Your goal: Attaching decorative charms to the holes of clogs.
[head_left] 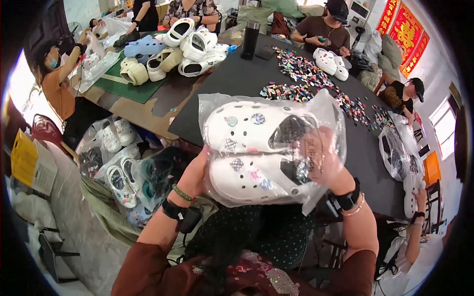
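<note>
A pair of white clogs (222, 177) with colourful charms lies side by side in a clear plastic bag (210, 102), raised in front of me at the table edge. The toes point left. My left hand (199, 172) grips the bagged clogs at the toe end, its fingers partly hidden behind them. At the heel end my right hand (323, 155) shows through the plastic, closed on the clogs; its fingertips are blurred by the film.
Loose charms (303, 71) cover part of the black table (217, 84), near a dark tumbler (250, 40). More clogs (197, 47) pile up at the far left. Bagged clogs (121, 185) stand low on my left. Several co-workers sit or stand around.
</note>
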Motion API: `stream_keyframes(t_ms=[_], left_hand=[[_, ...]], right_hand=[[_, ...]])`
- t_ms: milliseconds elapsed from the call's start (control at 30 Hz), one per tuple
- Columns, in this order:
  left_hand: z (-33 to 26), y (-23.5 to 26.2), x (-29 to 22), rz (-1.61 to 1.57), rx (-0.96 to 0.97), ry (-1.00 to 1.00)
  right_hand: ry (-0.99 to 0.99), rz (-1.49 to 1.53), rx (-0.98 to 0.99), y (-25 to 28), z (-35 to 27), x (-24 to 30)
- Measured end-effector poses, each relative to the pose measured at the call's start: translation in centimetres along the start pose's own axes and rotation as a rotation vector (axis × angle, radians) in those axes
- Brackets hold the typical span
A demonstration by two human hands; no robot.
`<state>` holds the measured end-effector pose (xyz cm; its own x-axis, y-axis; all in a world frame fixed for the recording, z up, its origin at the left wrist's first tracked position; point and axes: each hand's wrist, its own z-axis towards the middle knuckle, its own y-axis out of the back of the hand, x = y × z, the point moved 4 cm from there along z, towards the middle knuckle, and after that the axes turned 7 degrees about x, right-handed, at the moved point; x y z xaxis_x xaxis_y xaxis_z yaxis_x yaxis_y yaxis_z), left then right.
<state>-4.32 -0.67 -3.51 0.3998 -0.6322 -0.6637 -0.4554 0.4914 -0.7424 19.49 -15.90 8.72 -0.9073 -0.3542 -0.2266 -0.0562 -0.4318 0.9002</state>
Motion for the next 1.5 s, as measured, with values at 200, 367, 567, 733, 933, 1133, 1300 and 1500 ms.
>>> stream_keyframes(t_ms=[200,367,567,733,933,1133,1300,1500], left_hand=[[0.1,2.4,-0.8,0.403,-0.075,-0.202],[-0.5,3.4,-4.3,0.284,-0.37,-0.376],[-0.6,5.1,-6.7,0.237,-0.307,-0.524],[-1.0,7.0,-9.2,0.169,-0.418,-0.57],[-6.1,17.6,-14.1,0.11,-0.532,-0.563],[-11.4,18.1,-15.6,1.211,-0.869,-0.719],[-11.2,15.5,-14.3,1.135,-0.822,-0.776],[-9.0,16.9,-11.4,0.398,-0.568,-0.891]], right_hand=[[-0.101,0.001,0.132,5.5,0.0,1.7],[-0.233,0.058,0.153,6.9,-1.2,1.9],[-0.263,0.055,0.209,5.8,-3.2,1.4],[-0.321,0.046,0.143,6.3,-3.9,1.2],[-0.499,0.027,0.111,6.9,-6.7,-0.9],[-0.661,-0.016,0.03,3.7,-7.2,-2.5],[-0.863,0.185,-0.023,0.8,-3.8,-4.0],[-0.957,0.077,0.366,-4.7,0.0,-3.0]])
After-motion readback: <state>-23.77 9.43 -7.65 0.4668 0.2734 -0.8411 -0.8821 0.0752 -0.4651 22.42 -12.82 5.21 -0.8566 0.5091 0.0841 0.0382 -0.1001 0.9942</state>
